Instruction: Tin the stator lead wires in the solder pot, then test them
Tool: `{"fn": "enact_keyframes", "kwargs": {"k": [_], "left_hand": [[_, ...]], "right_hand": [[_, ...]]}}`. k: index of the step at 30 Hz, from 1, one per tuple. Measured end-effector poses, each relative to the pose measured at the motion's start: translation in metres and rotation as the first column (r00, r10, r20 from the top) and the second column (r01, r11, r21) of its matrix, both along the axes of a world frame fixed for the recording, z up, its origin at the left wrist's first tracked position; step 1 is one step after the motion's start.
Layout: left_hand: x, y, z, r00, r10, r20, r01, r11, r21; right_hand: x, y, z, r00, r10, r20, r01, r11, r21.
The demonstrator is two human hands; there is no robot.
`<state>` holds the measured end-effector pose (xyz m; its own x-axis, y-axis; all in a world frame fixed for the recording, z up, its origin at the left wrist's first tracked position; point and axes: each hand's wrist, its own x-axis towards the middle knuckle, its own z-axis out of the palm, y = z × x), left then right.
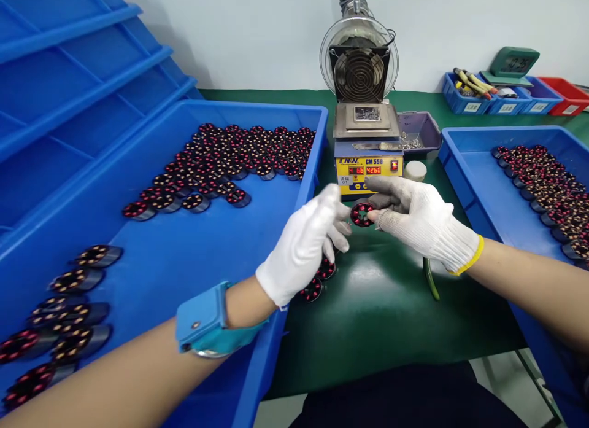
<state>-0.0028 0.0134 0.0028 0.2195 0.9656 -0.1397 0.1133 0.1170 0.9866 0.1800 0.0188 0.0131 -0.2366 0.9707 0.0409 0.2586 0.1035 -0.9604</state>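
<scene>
Both my hands wear white gloves and meet over the green mat. My right hand pinches a small round red-and-black wound coil between thumb and fingers. My left hand is curled right beside that coil, fingertips touching or nearly touching it; I cannot tell if it grips it. A blue strap sits on my left wrist. Under my left hand, two more coils lie on the mat. A green-handled tool sticks out below my right hand.
A big blue tray on the left holds many coils; another blue tray on the right holds more. A solder pot with lit red digits and a fan stand behind. Stacked blue trays rise at far left. Small bins sit at the back right.
</scene>
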Motion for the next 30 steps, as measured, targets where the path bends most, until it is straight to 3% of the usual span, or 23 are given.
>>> {"fn": "enact_keyframes", "kwargs": {"k": [3,6,9,10,12,15,18,23,26,30], "left_hand": [[0.003,-0.006,0.003,0.975,-0.056,-0.213,0.075,0.994,0.082],[0.0,-0.013,0.008,0.969,-0.098,-0.229,0.128,0.985,0.117],[-0.008,-0.017,0.009,0.947,-0.218,-0.234,0.261,0.95,0.171],[-0.01,-0.017,0.008,0.952,-0.214,-0.218,0.259,0.943,0.207],[-0.014,-0.014,0.004,0.988,-0.118,-0.096,0.14,0.952,0.272],[-0.013,-0.007,-0.001,0.987,0.021,0.158,-0.055,0.976,0.21],[-0.009,-0.004,-0.001,0.974,-0.006,0.227,-0.019,0.994,0.108],[-0.008,-0.009,0.006,0.992,-0.095,0.08,0.094,0.995,0.024],[-0.014,-0.008,0.006,0.991,-0.072,0.115,0.068,0.997,0.04],[-0.017,-0.002,0.003,0.984,-0.052,0.171,0.05,0.999,0.018]], "right_hand": [[-0.003,0.0,-0.002,0.999,-0.003,-0.032,0.003,1.0,0.007],[-0.002,0.003,-0.005,0.999,-0.032,-0.005,0.032,0.999,0.021],[0.0,0.006,-0.005,0.998,-0.065,-0.016,0.065,0.998,-0.002],[0.001,0.007,-0.005,0.997,-0.066,-0.037,0.066,0.998,-0.017],[0.001,0.007,-0.004,0.995,-0.052,-0.091,0.049,0.998,-0.031],[0.0,0.004,-0.003,0.989,-0.004,-0.149,0.002,1.0,-0.012],[-0.001,0.001,-0.005,0.983,0.035,-0.178,-0.037,0.999,-0.006],[0.0,0.001,-0.007,0.991,-0.004,-0.133,0.001,1.0,-0.02],[0.0,0.003,-0.004,0.991,-0.077,-0.111,0.062,0.989,-0.133],[-0.002,0.004,0.004,0.967,-0.182,-0.179,0.112,0.932,-0.345]]}}
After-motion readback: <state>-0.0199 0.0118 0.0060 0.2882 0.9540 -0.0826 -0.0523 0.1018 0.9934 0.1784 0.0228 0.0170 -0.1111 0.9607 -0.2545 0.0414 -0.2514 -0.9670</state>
